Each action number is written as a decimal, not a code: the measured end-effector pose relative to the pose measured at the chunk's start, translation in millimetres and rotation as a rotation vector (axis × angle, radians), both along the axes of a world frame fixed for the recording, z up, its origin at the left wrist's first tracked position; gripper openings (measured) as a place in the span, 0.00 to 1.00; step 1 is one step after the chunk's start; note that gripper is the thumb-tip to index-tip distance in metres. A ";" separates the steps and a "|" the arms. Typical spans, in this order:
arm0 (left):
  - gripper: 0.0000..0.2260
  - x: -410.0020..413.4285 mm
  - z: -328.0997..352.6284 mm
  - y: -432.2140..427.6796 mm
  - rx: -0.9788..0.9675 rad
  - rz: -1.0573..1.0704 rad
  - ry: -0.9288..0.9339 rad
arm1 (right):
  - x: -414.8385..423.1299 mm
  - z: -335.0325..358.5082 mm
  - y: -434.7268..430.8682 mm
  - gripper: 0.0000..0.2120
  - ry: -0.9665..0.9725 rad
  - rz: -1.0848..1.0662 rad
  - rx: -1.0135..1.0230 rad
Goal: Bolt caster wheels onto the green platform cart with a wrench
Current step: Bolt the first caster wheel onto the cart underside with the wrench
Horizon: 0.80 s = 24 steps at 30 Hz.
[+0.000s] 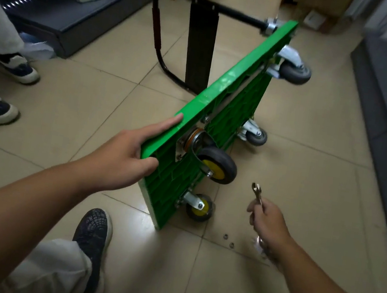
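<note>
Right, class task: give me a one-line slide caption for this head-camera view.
Left hand steadies the green cart on its edge while the right hand holds a wrench.

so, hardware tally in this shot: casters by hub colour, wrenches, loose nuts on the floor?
Yellow-hub casters on the green platform cart: 2
All-grey casters: 2
Wrench, in the right hand: 1
Loose nuts plainly visible: 2
Total: 7

No lettering, brand or number is legible on the green platform cart (pixel 235 77) or anything around it.
</note>
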<state>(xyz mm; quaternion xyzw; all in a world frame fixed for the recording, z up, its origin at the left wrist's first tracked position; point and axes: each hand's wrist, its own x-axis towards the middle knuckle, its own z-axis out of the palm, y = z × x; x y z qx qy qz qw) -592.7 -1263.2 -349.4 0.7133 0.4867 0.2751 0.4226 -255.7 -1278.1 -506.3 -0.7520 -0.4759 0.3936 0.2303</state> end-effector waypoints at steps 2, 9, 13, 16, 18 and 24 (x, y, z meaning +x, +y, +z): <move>0.40 -10.1 0.9 -2.6 -0.016 0.005 0.023 | -0.8 43.1 5.1 0.10 -0.062 0.091 0.082; 0.43 -39.4 9.3 -5.5 -0.067 0.001 0.061 | -23.6 140.1 12.7 0.11 -0.232 0.382 0.274; 0.44 -46.7 10.7 3.0 -0.100 0.008 0.040 | -36.3 157.0 15.1 0.05 -0.290 0.506 0.423; 0.45 -54.3 10.3 15.1 -0.147 0.020 0.027 | -47.9 159.6 32.1 0.04 -0.319 0.549 0.510; 0.46 -58.2 15.1 20.0 -0.161 0.052 0.041 | -52.0 159.0 41.7 0.04 -0.359 0.577 0.532; 0.35 -36.8 30.0 38.2 0.113 0.152 0.631 | -65.6 156.9 90.2 0.04 -0.510 0.721 0.649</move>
